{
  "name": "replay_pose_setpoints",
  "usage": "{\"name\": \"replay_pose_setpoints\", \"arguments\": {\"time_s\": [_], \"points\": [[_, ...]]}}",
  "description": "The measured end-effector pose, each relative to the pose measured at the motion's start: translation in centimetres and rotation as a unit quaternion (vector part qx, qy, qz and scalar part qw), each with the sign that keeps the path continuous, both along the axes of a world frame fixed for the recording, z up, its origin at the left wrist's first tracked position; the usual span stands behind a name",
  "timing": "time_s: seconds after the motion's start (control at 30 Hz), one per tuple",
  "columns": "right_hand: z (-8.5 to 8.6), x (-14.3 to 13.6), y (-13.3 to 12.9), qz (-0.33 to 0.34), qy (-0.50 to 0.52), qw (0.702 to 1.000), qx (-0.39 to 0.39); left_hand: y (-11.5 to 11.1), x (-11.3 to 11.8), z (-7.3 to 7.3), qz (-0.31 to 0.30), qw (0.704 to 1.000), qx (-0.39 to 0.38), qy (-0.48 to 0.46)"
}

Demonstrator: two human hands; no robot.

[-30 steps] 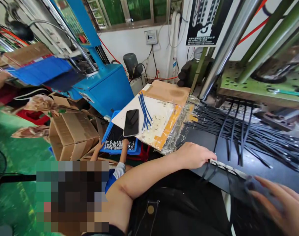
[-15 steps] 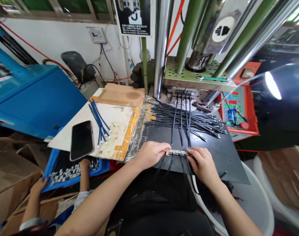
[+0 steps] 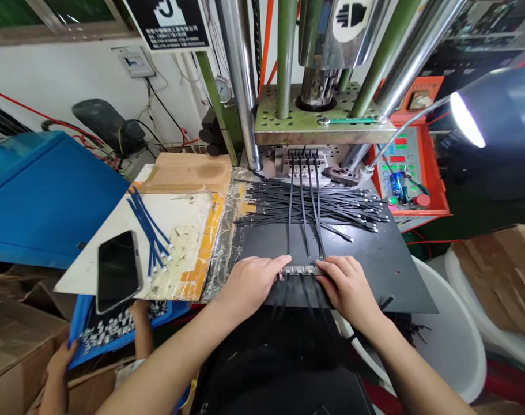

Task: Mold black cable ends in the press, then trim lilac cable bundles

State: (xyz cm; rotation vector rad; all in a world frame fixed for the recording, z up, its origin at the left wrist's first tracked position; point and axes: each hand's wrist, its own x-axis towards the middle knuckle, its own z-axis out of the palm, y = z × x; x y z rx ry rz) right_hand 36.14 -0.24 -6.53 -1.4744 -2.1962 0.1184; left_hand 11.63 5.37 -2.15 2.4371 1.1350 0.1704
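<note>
At a moulding press, the worker's left hand [image 3: 249, 282] & right hand [image 3: 346, 285] pinch opposite ends of a small metal cable fixture [image 3: 302, 270] at the black bench's [image 3: 387, 271] near edge, its long axis running left-right btwn them, black cables [image 3: 303, 219] pointing far toward the mould [image 3: 303, 161].

bright, sharp | lamp [image 3: 469, 118] glare upper right; edges bowed by wide lens
</note>
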Motion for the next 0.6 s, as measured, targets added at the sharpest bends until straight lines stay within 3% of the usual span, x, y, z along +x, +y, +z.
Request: {"name": "replay_pose_setpoints", "arguments": {"time_s": [0.07,0.13,0.2,0.27,0.33,0.43,0.5,0.6], "points": [[1.4,1.0,-0.4,0.021,0.000,0.999,-0.032,0.1,-1.6,0.1,-0.038,0.998,-0.021,-0.036],[3.3,3.1,-0.3,0.038,0.005,0.998,-0.056,0.6,-3.9,0.6,-0.031,0.997,-0.038,-0.065],[5.0,5.7,1.2,0.033,0.009,0.999,-0.036,1.9,-5.9,1.6,0.044,0.995,-0.048,-0.078],[5.9,8.1,4.4,0.013,-0.002,1.000,0.007,4.2,-6.6,2.6,0.138,0.983,-0.073,-0.092],[5.7,9.5,9.2,-0.003,-0.030,0.999,0.033,7.5,-5.6,2.9,0.192,0.966,-0.123,-0.125],[4.0,9.6,18.1,-0.029,-0.074,0.996,0.038,13.7,-1.4,1.5,0.218,0.939,-0.183,-0.194],[2.6,8.9,23.8,-0.054,-0.087,0.994,0.024,18.0,1.8,-0.1,0.258,0.925,-0.173,-0.219],[0.9,7.8,30.5,-0.101,-0.108,0.987,-0.064,23.4,5.5,-2.4,0.301,0.920,-0.107,-0.227]]}}
